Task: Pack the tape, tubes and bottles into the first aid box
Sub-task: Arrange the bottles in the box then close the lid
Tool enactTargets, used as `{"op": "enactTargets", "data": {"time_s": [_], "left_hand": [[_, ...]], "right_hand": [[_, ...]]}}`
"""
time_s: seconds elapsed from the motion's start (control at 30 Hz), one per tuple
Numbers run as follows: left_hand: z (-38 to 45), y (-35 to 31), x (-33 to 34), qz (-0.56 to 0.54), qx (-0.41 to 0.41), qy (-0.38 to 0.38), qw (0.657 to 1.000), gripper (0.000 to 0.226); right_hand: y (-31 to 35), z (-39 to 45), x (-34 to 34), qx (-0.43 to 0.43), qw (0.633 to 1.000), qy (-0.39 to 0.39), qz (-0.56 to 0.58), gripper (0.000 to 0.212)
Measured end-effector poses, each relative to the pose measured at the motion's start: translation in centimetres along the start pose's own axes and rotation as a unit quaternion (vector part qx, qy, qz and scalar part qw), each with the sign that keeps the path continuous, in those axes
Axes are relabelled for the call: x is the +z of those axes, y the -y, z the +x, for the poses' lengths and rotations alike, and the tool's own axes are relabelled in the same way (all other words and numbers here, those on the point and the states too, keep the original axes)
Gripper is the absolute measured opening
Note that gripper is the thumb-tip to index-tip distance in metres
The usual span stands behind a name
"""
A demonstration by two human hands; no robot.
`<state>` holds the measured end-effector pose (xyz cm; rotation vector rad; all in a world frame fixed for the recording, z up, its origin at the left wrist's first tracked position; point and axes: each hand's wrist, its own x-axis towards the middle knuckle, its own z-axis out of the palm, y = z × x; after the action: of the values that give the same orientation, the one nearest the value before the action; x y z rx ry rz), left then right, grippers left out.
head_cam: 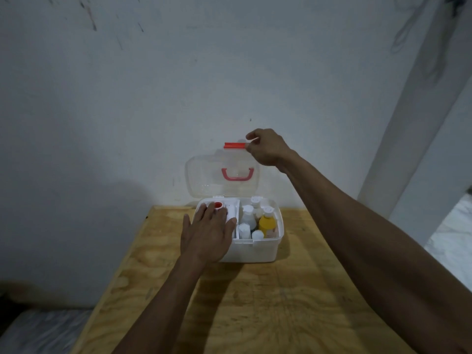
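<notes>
The white first aid box (258, 251) stands on a plywood table (255, 302) by the wall. Its clear lid (204, 175), with a red handle (237, 174), is raised upright. My right hand (267, 148) pinches the red latch (235, 145) at the lid's top edge. My left hand (208, 233) lies flat, fingers spread, over the box's left compartment, next to a red-capped item (217, 205). The right compartment holds several white bottles (248, 217) and a yellow bottle (267, 223). What is under my left hand is hidden.
A grey-white wall rises right behind the box. A white post (413, 118) leans at the right. The table's left edge drops to a dark floor (38, 328).
</notes>
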<state>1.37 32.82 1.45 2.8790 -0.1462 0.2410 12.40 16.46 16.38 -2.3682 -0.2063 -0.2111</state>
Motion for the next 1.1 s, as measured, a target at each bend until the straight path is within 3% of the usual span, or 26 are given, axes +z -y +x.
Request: {"op": "enactTargets", "data": {"time_s": [0.17,0.27,0.4,0.53,0.63,0.8,0.9,1.1], "left_hand": [[0.0,0.0,0.0,-0.015,-0.007,-0.024,1.000,0.059],[-0.3,0.1,0.3,-0.092,-0.013,-0.106,0.990,0.054],[-1.2,-0.5,-0.1,-0.284,-0.058,-0.256,0.922,0.048],[-1.9,-0.3,-1.0,-0.318,-0.055,-0.352,0.879,0.049],[-1.7,0.4,-1.7,-0.325,-0.033,-0.335,0.884,0.045],[-1.7,1.1,-1.8,-0.288,0.003,-0.245,0.926,0.049],[-2.0,1.5,-1.2,-0.251,0.021,-0.214,0.944,0.040],[-2.3,2.0,-0.2,-0.180,0.043,-0.186,0.965,0.044]], "right_hand": [[0.3,-0.8,-0.9,0.001,0.994,0.042,0.101,0.039],[0.2,-2.6,-1.1,-0.033,0.987,0.024,0.156,0.039],[-0.8,-5.8,-0.4,-0.080,0.980,-0.044,0.179,0.025],[-2.3,-9.3,0.7,-0.135,0.977,-0.076,0.144,0.024],[-4.1,-11.5,1.9,-0.178,0.979,-0.055,0.086,0.019],[-7.1,-14.6,4.1,-0.226,0.972,-0.047,0.040,0.018],[-7.9,-16.0,4.9,-0.252,0.967,-0.026,-0.017,0.017],[-8.8,-17.5,5.1,-0.314,0.936,-0.007,-0.159,0.029]]}}
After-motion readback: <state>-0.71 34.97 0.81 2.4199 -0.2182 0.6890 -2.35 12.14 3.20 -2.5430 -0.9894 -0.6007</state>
